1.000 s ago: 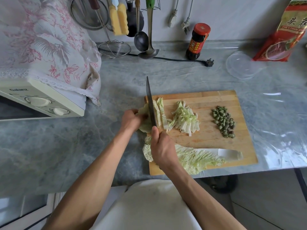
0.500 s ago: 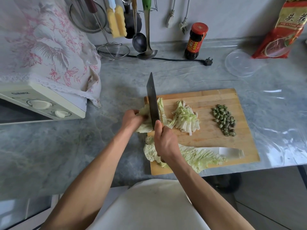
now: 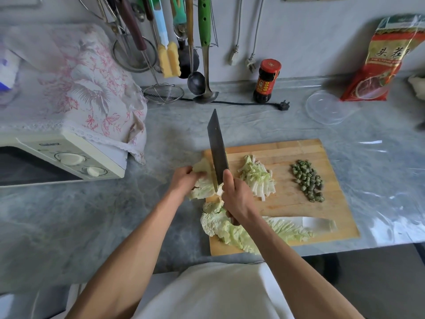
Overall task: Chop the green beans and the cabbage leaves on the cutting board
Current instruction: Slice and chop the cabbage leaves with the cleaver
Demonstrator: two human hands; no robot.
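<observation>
Cleaver mid-cut on cabbage at the left end of the rectangular wooden cutting board, grey marbled desk.

Right hand fingers clenched round the handle of the dark broad-bladed cleaver, blade tilted, tip pointing away. Left hand fingers grasp the pale green cabbage leaf beside the blade. Pile of chopped cabbage strips just right of the blade; chopped green bean pieces further right; whole uncut cabbage leaf along the near edge.
</observation>
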